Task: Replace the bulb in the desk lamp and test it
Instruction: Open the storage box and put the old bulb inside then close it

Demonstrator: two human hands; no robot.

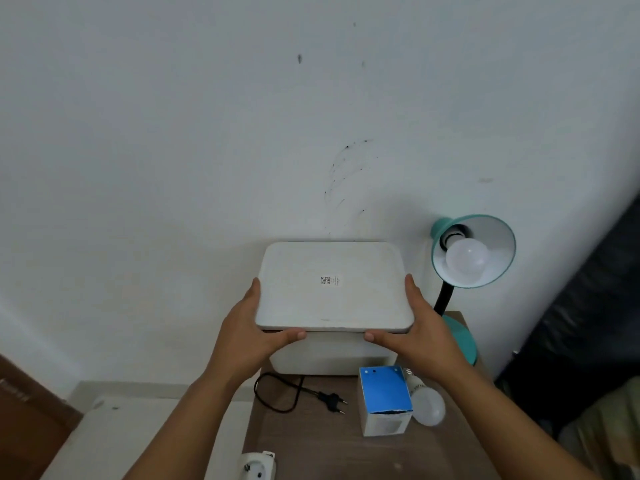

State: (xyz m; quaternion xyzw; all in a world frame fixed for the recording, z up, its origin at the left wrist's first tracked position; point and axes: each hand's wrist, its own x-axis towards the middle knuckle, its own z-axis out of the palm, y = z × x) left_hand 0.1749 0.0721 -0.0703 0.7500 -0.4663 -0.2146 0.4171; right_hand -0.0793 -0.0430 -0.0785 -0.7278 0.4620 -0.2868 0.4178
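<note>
At centre frame, the white lid (334,285) is gripped at both near corners by the left hand (247,327) and right hand (420,329), over its box (332,353). It should be kept level, clear of the teal lamp (472,251) at right; the spare bulb (426,403) lies at lower right.

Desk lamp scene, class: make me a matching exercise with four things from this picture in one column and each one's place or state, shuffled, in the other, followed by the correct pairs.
Things:
1. Lid
2. Plug
3. Blue box
4. Lamp

Places or states:
A. Lying unplugged on the table
B. Standing beside a loose bulb
C. Held at both sides by the left hand and right hand
D. Unlit, with a bulb in its shade

Pairs: 1-C, 2-A, 3-B, 4-D
</note>
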